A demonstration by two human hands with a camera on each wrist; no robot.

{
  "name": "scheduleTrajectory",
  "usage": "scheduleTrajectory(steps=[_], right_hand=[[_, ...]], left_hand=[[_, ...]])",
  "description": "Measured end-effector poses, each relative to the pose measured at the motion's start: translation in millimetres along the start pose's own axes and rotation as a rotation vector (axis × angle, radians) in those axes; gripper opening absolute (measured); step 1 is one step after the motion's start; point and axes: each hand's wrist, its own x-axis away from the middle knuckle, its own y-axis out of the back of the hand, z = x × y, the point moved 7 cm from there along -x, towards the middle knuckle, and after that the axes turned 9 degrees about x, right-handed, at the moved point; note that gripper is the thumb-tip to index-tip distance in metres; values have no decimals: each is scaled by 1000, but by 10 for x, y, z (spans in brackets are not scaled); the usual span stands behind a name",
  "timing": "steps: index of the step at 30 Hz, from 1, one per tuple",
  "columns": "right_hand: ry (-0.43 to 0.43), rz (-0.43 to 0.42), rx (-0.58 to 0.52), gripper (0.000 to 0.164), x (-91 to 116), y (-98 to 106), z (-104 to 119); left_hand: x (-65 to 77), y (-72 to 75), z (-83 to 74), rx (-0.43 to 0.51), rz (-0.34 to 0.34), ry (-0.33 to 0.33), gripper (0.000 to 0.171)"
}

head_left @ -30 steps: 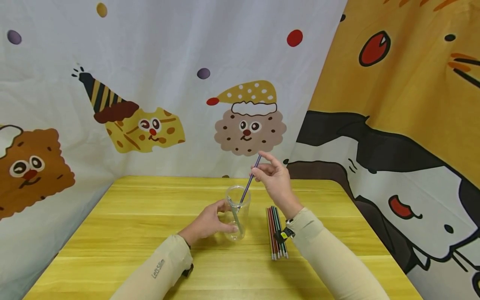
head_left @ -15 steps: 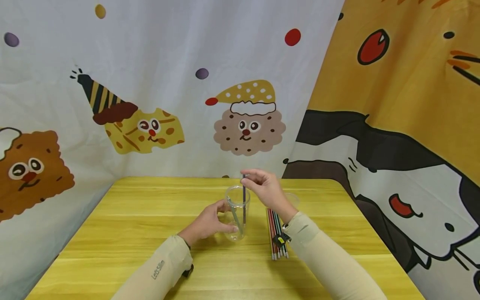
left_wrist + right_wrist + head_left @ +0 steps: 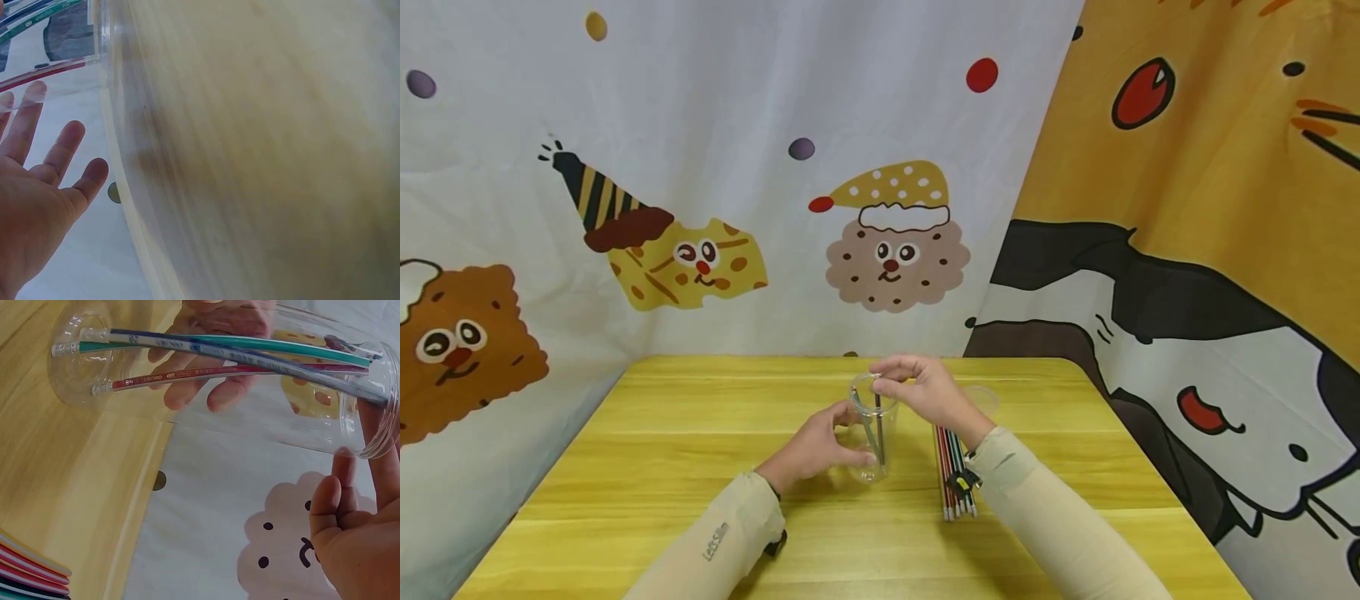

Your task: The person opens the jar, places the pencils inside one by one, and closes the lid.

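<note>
A clear plastic jar [image 3: 891,429] stands upright on the table; my left hand [image 3: 812,446] holds its left side, thumb in front and fingers behind. Inside lean a green pencil [image 3: 281,347] and a red pencil [image 3: 156,377], eraser ends down. My right hand [image 3: 925,393] is at the jar's mouth, pinching the upper end of a dark blue pencil [image 3: 300,375]. Most of that pencil is within the jar, its eraser end close to the bottom. In the left wrist view the left fingers [image 3: 59,150] are spread, and only part of the jar shows.
Several pencils [image 3: 950,475] lie side by side on the yellow wooden table [image 3: 700,417], right of the jar and partly under the right wrist. Behind them lies a clear round lid [image 3: 983,398]. A cartoon-printed curtain [image 3: 737,100] hangs past the table's far edge.
My right hand has moved left and down, bringing the dark blue pencil from a slant above the rim to nearly upright and deep inside the jar. The left hand and jar stay put.
</note>
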Motion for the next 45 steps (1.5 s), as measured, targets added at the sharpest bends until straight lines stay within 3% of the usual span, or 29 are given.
scheduleTrajectory(steps=[7, 15, 27, 45], right_hand=[[48, 58, -12, 12, 0, -32, 42], [86, 139, 8, 19, -21, -58, 116], [48, 237, 64, 17, -59, -104, 152], [27, 224, 42, 21, -64, -140, 179]], left_hand=[[11, -1, 1, 11, -3, 6, 69], [24, -4, -17, 20, 1, 5, 73], [22, -6, -28, 23, 12, 10, 78], [15, -4, -30, 30, 13, -2, 74]])
